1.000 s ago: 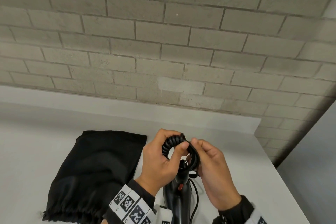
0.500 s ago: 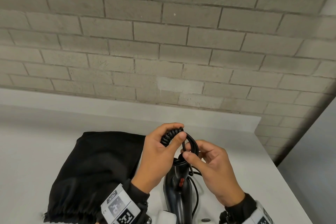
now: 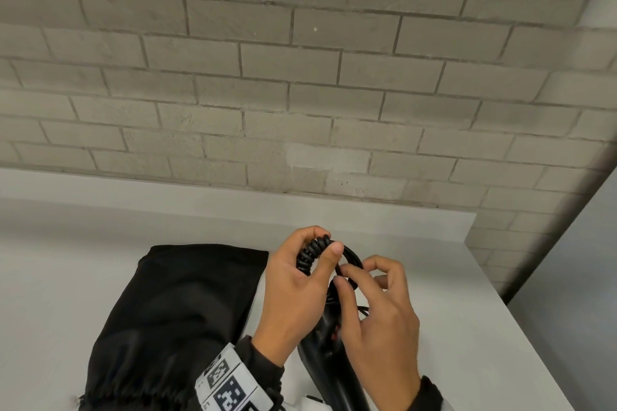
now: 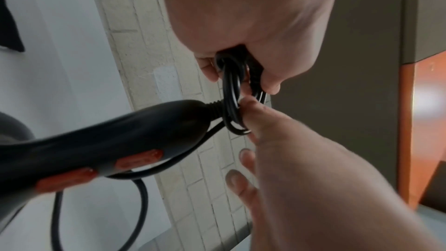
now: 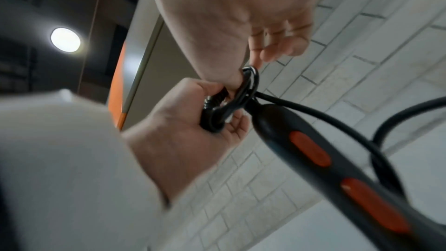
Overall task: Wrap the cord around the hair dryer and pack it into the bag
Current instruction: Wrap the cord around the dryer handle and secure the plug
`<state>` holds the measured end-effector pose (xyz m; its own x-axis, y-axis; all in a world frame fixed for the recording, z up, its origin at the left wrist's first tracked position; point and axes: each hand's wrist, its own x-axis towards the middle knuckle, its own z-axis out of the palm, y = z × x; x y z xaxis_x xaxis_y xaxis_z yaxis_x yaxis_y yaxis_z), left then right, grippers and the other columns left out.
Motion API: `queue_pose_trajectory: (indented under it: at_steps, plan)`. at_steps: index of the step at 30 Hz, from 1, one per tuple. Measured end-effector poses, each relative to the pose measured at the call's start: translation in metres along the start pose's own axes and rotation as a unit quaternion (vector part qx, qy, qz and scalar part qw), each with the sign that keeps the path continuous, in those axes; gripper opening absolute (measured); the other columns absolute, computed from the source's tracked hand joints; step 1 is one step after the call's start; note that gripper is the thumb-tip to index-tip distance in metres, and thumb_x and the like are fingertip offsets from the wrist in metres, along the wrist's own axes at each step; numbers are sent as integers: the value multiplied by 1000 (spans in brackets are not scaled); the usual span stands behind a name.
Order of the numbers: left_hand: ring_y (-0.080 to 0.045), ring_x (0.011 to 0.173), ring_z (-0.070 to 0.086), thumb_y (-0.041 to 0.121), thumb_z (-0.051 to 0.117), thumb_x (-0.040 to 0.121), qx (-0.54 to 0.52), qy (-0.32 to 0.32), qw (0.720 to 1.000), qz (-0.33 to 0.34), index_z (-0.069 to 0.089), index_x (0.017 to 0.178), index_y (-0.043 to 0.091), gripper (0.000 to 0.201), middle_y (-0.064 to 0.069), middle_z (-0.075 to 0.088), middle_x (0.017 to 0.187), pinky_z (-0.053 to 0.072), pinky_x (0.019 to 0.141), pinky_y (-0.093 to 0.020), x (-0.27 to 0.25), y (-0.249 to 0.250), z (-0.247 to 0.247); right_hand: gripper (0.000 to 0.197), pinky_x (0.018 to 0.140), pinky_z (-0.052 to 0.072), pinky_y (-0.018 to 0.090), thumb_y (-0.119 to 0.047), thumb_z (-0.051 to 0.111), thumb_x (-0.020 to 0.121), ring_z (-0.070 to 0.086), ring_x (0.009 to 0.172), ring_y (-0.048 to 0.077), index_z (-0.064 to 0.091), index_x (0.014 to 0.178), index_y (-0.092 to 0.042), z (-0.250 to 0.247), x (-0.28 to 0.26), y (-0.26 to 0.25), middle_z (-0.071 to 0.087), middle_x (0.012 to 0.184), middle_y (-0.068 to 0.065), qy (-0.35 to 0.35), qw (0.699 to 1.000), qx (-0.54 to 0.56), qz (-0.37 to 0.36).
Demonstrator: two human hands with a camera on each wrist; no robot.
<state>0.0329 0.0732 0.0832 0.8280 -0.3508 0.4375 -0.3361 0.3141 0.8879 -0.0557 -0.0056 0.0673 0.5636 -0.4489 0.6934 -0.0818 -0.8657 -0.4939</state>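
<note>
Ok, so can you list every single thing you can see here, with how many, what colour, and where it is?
hair dryer: one, black with orange buttons, handle raised between the two hands
cord: one, black, bundled into loops at the handle's end, a loose loop hanging below
bag: one, black cloth, lying flat on the table to the person's left
table: one, white, under everything
brick wall: one, grey, behind the table
ceiling light: one, round, white, overhead
marker tags: a few, black and white, on the left sleeve
left hand: one, grips the cord bundle
right hand: one, pinches a loop of cord
</note>
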Motion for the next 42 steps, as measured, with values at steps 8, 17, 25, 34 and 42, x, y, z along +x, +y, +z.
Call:
queue_pose_trajectory:
  at_steps: [8,17,25,34,42]
  plan:
    - [-11,82,66,38,67,85,49,-26,996,74,65,103,19,26,9,67,88,49,75,-16,2,-10,-7,16,68,43,13,-28,65,91,54,67,2,73,78,-23,-33,28,-10,62,81,-14,-219,893,286,268]
    - [-12,84,70,32,68,87,100,-47,987,119,70,99,19,17,8,71,89,50,75,-15,5,-13,-5,34,72,36,17,-48,67,80,41,67,10,67,73,-15,-50,40,-1,47,71,-5,-278,837,358,306]
    - [-8,81,69,37,65,87,115,-21,985,128,70,97,18,22,13,70,89,50,73,-12,11,-17,-10,10,67,42,9,-35,68,85,53,86,8,68,91,-43,-22,2,-15,55,97,-15,-82,955,232,166]
    - [-6,85,70,29,66,89,113,-46,979,163,69,101,15,19,10,70,94,51,76,-13,11,-18,-6,19,59,41,4,-24,68,86,56,88,2,70,89,-42,-26,-6,-21,66,89,-21,-14,962,221,163]
    - [-8,82,71,23,69,88,100,-48,975,192,69,99,13,15,9,71,89,53,74,-16,10,-20,-7,13,58,39,32,-13,75,78,43,55,19,64,73,-8,-56,24,-13,57,69,9,-226,594,617,464]
